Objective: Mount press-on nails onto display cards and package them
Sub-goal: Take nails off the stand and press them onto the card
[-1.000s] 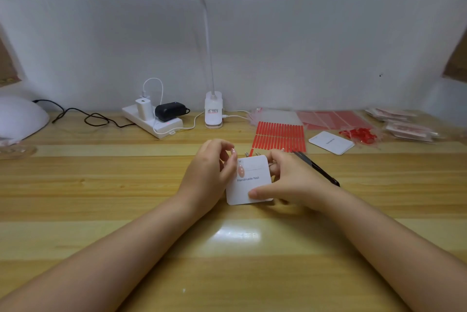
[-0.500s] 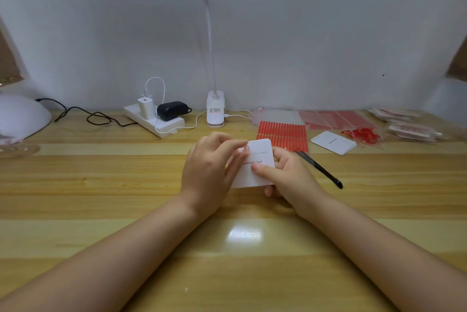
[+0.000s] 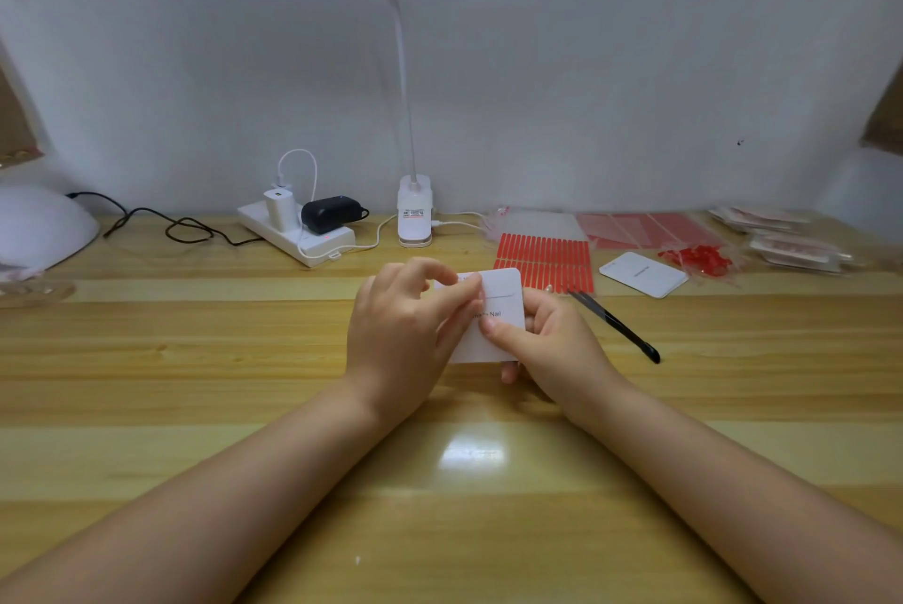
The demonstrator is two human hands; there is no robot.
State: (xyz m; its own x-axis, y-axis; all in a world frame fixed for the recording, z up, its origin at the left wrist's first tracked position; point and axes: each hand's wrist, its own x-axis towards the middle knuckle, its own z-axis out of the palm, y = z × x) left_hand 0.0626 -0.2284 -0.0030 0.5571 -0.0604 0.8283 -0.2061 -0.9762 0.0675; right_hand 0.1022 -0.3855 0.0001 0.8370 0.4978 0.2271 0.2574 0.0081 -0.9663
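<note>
A white display card (image 3: 503,295) printed "Nail" is held tilted just above the wooden table, at the middle. My right hand (image 3: 552,349) grips it from the right, thumb on its face and fingers behind. My left hand (image 3: 405,334) covers the card's left part, its fingers laid across the face and curled over the top-left edge. Any nail on the card is hidden under those fingers. A sheet of red adhesive strips (image 3: 545,261) lies just behind the card. Black tweezers (image 3: 618,327) lie to the right of my right hand.
Another white card (image 3: 642,273) and a small red pile (image 3: 696,259) lie at the back right, with clear packets (image 3: 782,246) and red sheets (image 3: 645,229) beyond. A lamp base (image 3: 414,217), power strip (image 3: 298,237) and white dome device (image 3: 39,227) stand along the back.
The card was lifted and tilted away from me. My left hand moved from its left edge onto its face, hiding the nail that showed a second ago.
</note>
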